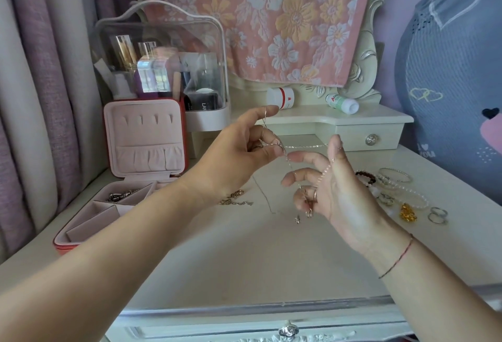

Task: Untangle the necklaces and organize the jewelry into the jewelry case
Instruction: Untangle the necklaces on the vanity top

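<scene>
While tangled necklaces (pixel 304 146) stretch between, left hand (pixel 239 151) pinching them, right hand (pixel 334 192) hooking them

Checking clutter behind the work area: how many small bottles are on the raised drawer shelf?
2. A white bottle with a red band lies toward the left of the shelf; a green-and-white bottle lies toward its right. Little is hidden there.

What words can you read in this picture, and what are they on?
"I YOU", with a heart between, on the grey cushion.
"LA", rest hidden, on the black jar.
"A", rest unreadable, on the green-and-white tube.
Red mark on the white bottle: too small to read.
</scene>
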### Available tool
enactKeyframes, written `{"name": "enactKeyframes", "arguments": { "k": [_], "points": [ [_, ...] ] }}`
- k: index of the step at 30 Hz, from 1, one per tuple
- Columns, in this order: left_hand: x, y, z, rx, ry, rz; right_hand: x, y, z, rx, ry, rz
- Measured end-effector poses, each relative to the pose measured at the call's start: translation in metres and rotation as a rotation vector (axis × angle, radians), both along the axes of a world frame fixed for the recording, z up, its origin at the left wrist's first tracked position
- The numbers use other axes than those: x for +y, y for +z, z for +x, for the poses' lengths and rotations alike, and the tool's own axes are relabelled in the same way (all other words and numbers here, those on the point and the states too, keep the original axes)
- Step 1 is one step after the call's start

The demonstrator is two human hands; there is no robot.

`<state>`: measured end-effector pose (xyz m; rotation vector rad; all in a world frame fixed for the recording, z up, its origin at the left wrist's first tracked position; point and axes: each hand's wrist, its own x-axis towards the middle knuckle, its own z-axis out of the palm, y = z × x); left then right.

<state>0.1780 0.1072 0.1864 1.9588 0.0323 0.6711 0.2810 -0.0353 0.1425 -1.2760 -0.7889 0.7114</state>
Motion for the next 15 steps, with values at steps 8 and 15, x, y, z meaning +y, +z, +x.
{"name": "enactKeyframes", "arguments": {
  "k": [8,15],
  "points": [
    [-0.001,0.005,-0.001,0.008,-0.024,-0.027,-0.004,0.004,0.003,0.304,-0.003,0.135],
    [-0.007,0.012,-0.007,0.057,-0.035,-0.112,-0.009,0.006,0.002,0.522,0.108,0.271]
  ]
}}
